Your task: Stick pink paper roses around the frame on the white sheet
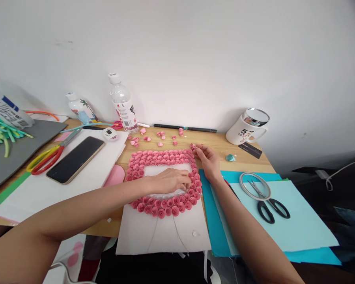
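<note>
A white sheet (133,232) lies at the table's front edge, with pink rolled paper roses (161,213) set on it in a thick ring around a bare white middle. My left hand (176,180) reaches across that middle, its fingers curled against the roses on the ring's right inner side; what they hold, if anything, is hidden. At the ring's upper right corner, my right hand (208,158) pinches a pink paper rose (193,146) between thumb and fingers. Two pencil lines run down the sheet below the ring.
Loose pink roses (147,139) lie behind the sheet, near a water bottle (124,104) and a black pen (185,128). Leftward are a phone (77,158) and red-yellow scissors (47,159). At right are a mug (245,127), tape roll (241,183), black-handled scissors (266,212) and blue paper (310,225).
</note>
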`<state>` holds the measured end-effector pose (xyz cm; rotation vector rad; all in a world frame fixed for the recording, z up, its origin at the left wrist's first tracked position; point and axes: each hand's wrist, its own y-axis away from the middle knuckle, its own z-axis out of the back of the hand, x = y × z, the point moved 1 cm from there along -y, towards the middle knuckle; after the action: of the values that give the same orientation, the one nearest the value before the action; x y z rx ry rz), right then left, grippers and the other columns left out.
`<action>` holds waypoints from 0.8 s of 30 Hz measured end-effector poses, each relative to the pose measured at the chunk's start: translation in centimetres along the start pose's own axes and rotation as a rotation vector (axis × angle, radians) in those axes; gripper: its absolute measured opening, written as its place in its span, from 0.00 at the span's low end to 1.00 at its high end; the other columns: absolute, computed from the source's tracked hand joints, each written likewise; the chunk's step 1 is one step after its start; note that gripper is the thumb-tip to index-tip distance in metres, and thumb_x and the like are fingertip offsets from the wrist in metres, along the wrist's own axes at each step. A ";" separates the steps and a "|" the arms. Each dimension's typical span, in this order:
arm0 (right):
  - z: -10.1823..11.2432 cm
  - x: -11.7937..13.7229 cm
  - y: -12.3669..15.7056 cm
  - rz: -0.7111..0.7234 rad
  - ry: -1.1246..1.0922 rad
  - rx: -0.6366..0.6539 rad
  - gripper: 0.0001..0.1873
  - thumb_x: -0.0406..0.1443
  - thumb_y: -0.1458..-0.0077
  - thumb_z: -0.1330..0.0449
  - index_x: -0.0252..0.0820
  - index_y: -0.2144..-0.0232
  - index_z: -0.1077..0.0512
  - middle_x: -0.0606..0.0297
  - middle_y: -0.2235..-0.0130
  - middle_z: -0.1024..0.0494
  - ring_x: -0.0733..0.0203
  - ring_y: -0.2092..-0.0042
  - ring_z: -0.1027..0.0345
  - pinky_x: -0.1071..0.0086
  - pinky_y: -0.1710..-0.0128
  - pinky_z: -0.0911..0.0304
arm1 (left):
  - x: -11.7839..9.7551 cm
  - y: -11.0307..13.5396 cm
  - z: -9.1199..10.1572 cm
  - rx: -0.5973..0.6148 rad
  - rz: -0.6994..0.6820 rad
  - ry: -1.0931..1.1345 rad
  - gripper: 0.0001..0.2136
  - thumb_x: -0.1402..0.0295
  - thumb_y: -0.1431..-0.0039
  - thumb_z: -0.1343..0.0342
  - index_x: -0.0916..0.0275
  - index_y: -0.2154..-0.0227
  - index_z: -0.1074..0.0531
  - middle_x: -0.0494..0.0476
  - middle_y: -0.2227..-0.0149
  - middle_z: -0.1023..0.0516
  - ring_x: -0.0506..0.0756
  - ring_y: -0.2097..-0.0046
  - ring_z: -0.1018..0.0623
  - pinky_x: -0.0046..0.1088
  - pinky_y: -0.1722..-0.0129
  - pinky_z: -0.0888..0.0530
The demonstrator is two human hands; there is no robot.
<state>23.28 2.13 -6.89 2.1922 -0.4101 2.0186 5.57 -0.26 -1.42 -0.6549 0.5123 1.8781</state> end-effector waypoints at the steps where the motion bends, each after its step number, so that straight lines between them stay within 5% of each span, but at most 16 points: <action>1: 0.0 0.0 0.0 0.003 -0.001 0.000 0.22 0.49 0.55 0.37 0.40 0.63 0.29 0.63 0.67 0.23 0.60 0.64 0.28 0.62 0.60 0.31 | 0.2 0.1 0.0 -0.009 -0.007 0.020 0.08 0.77 0.41 0.52 0.63 0.68 0.29 0.53 0.64 0.30 0.49 0.65 0.30 0.23 0.65 0.35; 6: 0.1 -0.1 0.0 -0.001 -0.010 0.010 0.22 0.49 0.55 0.36 0.40 0.63 0.28 0.63 0.67 0.23 0.61 0.65 0.29 0.63 0.60 0.31 | 0.6 0.4 -0.1 -0.048 0.005 0.057 0.05 0.74 0.41 0.48 0.63 0.67 0.27 0.54 0.63 0.28 0.50 0.62 0.28 0.24 0.62 0.34; 14: 0.0 0.0 0.0 -0.003 0.010 0.006 0.23 0.50 0.56 0.37 0.40 0.63 0.29 0.63 0.68 0.23 0.61 0.66 0.29 0.62 0.61 0.31 | -0.8 1.2 -1.4 -0.121 0.390 0.102 0.07 0.78 0.51 0.47 0.63 0.71 0.28 0.53 0.65 0.27 0.51 0.65 0.28 0.24 0.67 0.32; 19: 0.0 0.2 0.1 -0.007 0.005 0.016 0.22 0.49 0.56 0.37 0.40 0.64 0.29 0.64 0.68 0.23 0.61 0.66 0.29 0.62 0.60 0.31 | -1.6 1.3 -1.6 -0.109 0.409 0.159 0.07 0.80 0.51 0.50 0.65 0.75 0.29 0.56 0.67 0.27 0.52 0.64 0.28 0.26 0.66 0.31; 24: 0.1 0.1 0.1 0.017 0.036 -0.008 0.21 0.49 0.54 0.38 0.40 0.63 0.30 0.63 0.67 0.23 0.61 0.65 0.29 0.61 0.58 0.32 | -0.2 1.6 -1.5 -0.162 0.377 0.112 0.09 0.80 0.50 0.50 0.65 0.68 0.29 0.57 0.63 0.29 0.52 0.62 0.29 0.27 0.64 0.31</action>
<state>23.36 2.01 -6.81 2.1514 -0.4340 2.0581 4.44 -1.93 -2.34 -0.8173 0.5909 2.2637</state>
